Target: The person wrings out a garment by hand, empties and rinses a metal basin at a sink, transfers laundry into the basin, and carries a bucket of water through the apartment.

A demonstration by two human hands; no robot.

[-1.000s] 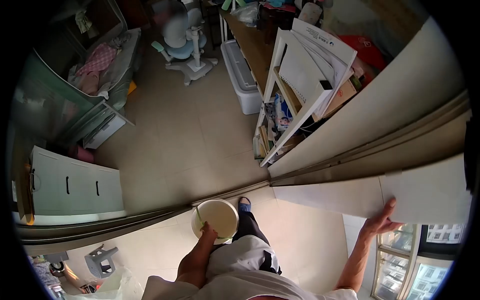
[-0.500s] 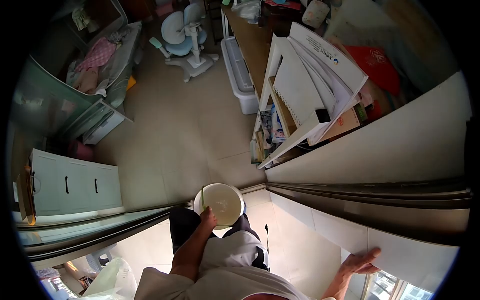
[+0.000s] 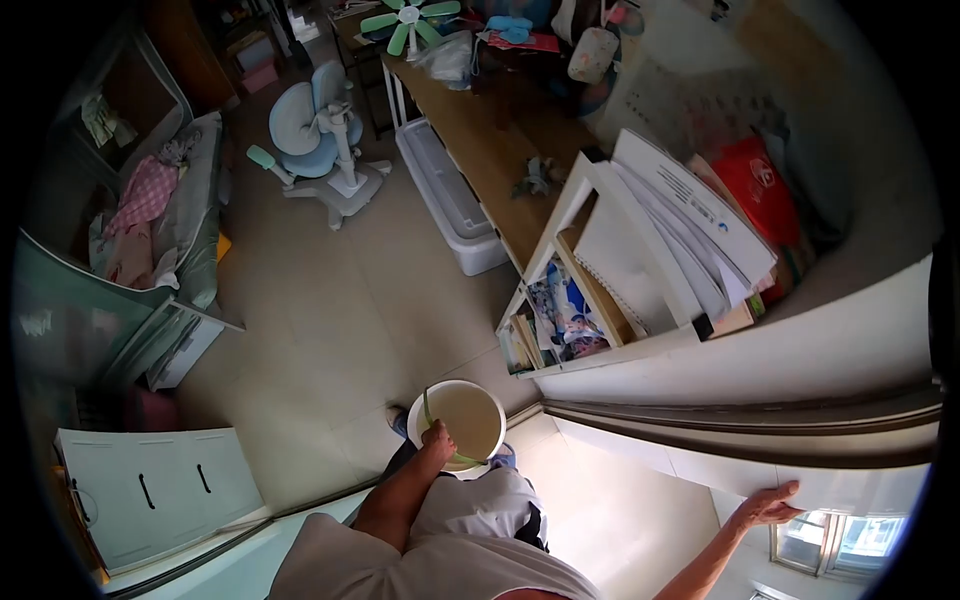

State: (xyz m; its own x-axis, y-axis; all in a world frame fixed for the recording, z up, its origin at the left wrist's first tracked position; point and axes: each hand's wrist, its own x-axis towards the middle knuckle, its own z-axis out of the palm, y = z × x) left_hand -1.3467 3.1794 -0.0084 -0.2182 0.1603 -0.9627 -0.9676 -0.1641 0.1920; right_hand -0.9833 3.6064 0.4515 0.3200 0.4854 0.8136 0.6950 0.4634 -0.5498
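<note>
My left hand (image 3: 437,440) is closed around the green handle (image 3: 427,404) of a white bucket (image 3: 500,408). The bucket hangs in front of my legs, and cloudy pale liquid seems to fill part of it. Blue slippers (image 3: 503,457) show beside it. Off to the right, my right hand (image 3: 768,505) rests against the edge of the white tiled wall (image 3: 690,468), fingers stretched out and holding nothing.
A sliding-door track (image 3: 255,525) crosses the floor by me. Ahead right stands a white shelf (image 3: 690,335) with papers and books, beside a desk (image 3: 480,110) and a lidded plastic box (image 3: 450,200). A swivel chair (image 3: 325,135) and white cabinet (image 3: 160,490) are on the left.
The view has shifted, showing more of the desk and a green fan. The bucket, still in my left hand, sits slightly lower and farther right in view. My right hand has slid right along the wall.
</note>
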